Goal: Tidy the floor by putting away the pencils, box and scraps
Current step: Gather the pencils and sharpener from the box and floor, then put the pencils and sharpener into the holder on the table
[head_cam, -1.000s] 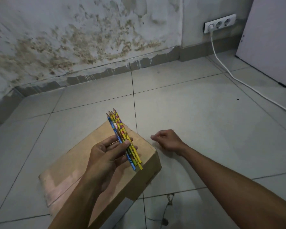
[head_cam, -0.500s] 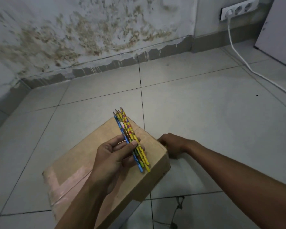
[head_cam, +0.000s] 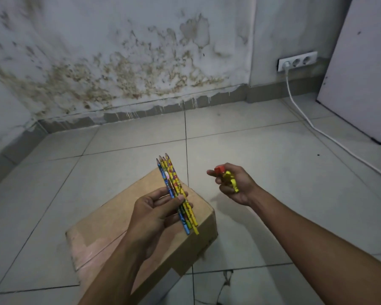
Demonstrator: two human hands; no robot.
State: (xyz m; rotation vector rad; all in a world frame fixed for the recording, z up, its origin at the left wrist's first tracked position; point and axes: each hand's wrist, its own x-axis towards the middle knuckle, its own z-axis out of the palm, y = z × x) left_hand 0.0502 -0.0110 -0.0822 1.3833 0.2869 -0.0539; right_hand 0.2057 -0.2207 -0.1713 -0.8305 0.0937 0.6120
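The left hand [head_cam: 157, 213] is closed around a bundle of pencils [head_cam: 176, 192], thumb pressed across the front of them and the fingers curled behind. The grip sits a little below the middle of the bundle: the sharpened tips fan upward and slightly left, well clear of the hand, and the blunt ends stick out below and to the right of the fingers. One pencil is blue, the others mostly yellow with printed patterns. Hand and pencils hover above the box [head_cam: 119, 236], over its far right part; whether the lower ends touch the cardboard cannot be told.

The box is brown cardboard, shut, with a strip of tape across its top. It lies on the tiled floor [head_cam: 284, 183] at an angle to the grout lines, its far corner pointing toward the wall [head_cam: 119, 51], its near end hidden behind the left forearm.

The right hand [head_cam: 234, 184] is raised off the floor, just right of the box's far corner and apart from it. Its fingers are curled, palm turned up, around crumpled yellow scraps [head_cam: 230, 180]; a small red piece [head_cam: 220, 169] is pinched at the fingertips, above the yellow. The scraps lie inside the cupped fingers, with a yellow end poking out toward the wrist.

At the far right a white cable [head_cam: 299, 111] runs from a socket strip [head_cam: 297, 61] on the wall down across the floor, passing a white panel [head_cam: 361, 73] that stands on the tiles.
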